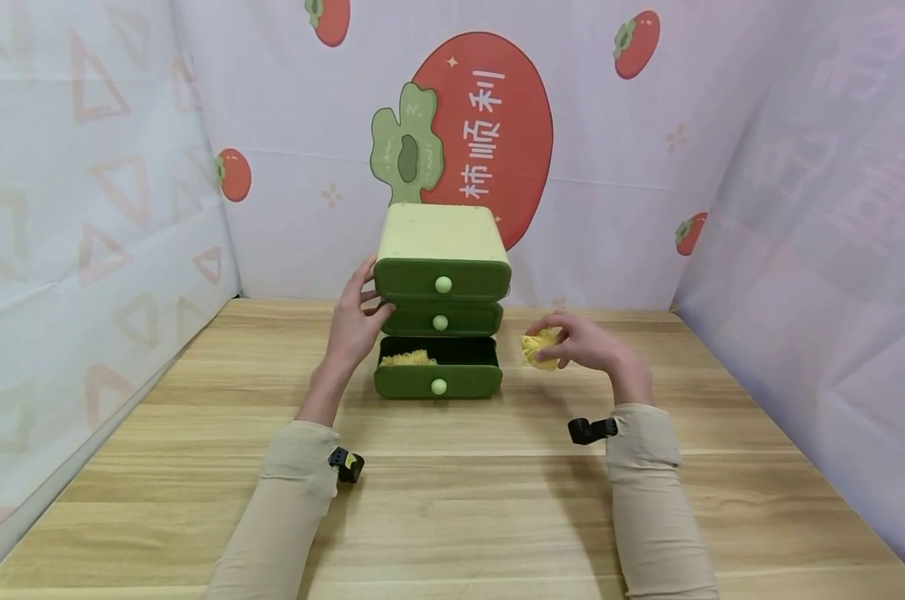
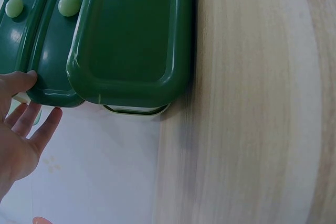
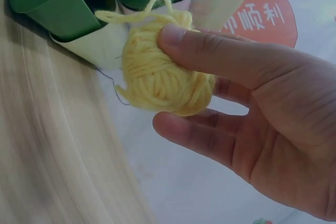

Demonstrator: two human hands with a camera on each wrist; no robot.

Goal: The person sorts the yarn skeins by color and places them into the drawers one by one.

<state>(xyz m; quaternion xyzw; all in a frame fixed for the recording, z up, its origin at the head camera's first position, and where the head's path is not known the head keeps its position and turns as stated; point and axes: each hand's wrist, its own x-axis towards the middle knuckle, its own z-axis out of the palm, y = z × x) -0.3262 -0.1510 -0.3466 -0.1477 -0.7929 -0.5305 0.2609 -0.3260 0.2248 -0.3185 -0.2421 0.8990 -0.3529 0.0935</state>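
A small cabinet (image 1: 441, 232) with green drawers and round knobs stands at the back of the table. My left hand (image 1: 355, 325) rests at its left side, the thumb touching the left end of the middle drawer (image 2: 55, 51) and the other fingers fairly straight along the side. Pulled out, the bottom drawer (image 1: 402, 383) has a yellow, yarn-like bundle (image 1: 410, 358) at its left. Right of the cabinet, my right hand (image 1: 583, 343) holds a ball of yellow yarn (image 3: 157, 69) between thumb and fingers, above the table. A loose strand loops from the ball's top.
The wooden table (image 1: 452, 500) extends in front of the cabinet and to both sides. Behind it hangs a white backdrop (image 1: 295, 233) with red persimmon prints. Pale sheets (image 1: 70, 250) flank the table. A thin dark cord (image 3: 116, 88) lies beside the cabinet.
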